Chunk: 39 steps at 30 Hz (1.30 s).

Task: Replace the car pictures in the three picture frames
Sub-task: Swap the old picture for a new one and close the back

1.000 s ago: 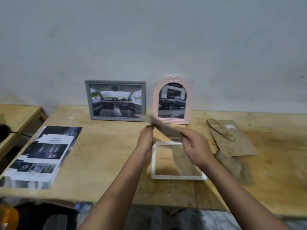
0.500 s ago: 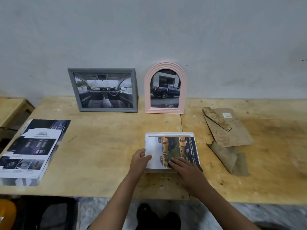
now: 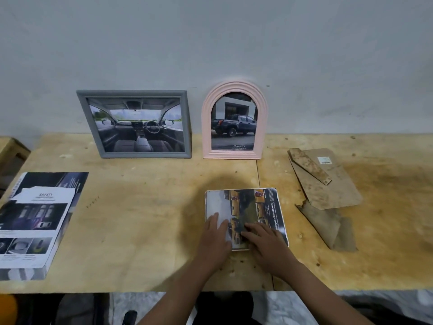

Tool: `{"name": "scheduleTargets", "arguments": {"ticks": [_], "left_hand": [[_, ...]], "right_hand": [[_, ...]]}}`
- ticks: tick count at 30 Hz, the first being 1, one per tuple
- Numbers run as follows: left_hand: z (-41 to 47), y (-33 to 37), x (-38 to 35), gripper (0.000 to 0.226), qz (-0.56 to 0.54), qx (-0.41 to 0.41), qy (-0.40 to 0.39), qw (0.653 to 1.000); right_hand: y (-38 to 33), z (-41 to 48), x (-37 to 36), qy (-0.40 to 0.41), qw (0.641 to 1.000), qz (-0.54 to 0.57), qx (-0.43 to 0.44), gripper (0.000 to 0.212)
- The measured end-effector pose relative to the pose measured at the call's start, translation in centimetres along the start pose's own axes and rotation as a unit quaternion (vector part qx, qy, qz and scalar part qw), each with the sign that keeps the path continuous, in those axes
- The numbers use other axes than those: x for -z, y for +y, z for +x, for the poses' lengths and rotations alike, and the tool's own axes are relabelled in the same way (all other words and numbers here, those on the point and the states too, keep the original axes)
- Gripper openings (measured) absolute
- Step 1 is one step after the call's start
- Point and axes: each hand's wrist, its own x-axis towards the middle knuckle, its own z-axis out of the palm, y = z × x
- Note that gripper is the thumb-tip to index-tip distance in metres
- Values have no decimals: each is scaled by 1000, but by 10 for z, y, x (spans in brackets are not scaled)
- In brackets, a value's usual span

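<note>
Change: a second ago both hands held the car picture in the air over the empty white frame; now it lies inside that frame, printed side up.
Left hand: fingers straight and flat, pressing the picture's near-left part, gripping nothing.
Right hand: likewise flat, pressing the near-right part.
Fit: the picture's right edge seems to ride over the frame's rim, though blur makes this uncertain.
Backing board: lies to the right of the white frame, apart from it.
Other frames: grey frame and pink arched frame stand beyond the white frame against the wall.
Meaning: likely next is seating the picture, then fitting the board.
</note>
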Motion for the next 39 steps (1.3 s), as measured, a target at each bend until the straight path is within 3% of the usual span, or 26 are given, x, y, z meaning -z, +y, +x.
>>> {"name": "scheduleTargets", "arguments": {"ticks": [5,9,13,15,18,20,23,25,31,34,37,39], "left_hand": [[11,11,4,47,22,4,40,999],[34,43,6,33,-66,-17,72,995],[70,103,6,21,-149,-42,49,987],[93,138,1,20,-197,-16,38,980],[123,184,-16,37,-266,76,29,961],[135,207,-29,36,-291,122,29,948],[146,228,-46,18,-289,157,43,943],[151,235,-54,13,-293,164,51,940],[154,254,-56,52,-398,133,48,906],[145,253,-45,67,-480,63,29,874],[132,246,-31,45,-567,50,10,822],[123,237,-23,30,-628,47,3,777]], "right_hand": [[1,3,2,18,999,44,-9,49],[31,-3,29,90,985,143,-35,35],[102,-19,69,186,941,239,-153,29],[150,-28,84,241,912,250,-220,25],[215,-42,102,284,870,267,-301,27],[247,-45,112,259,842,304,-363,23],[271,-36,118,157,790,401,-437,27],[274,-26,118,107,782,425,-444,32],[269,-16,117,81,771,455,-439,32],[271,-24,117,44,732,538,-416,41],[265,-34,117,8,700,618,-359,56],[250,-36,120,2,687,661,-301,49]]}}
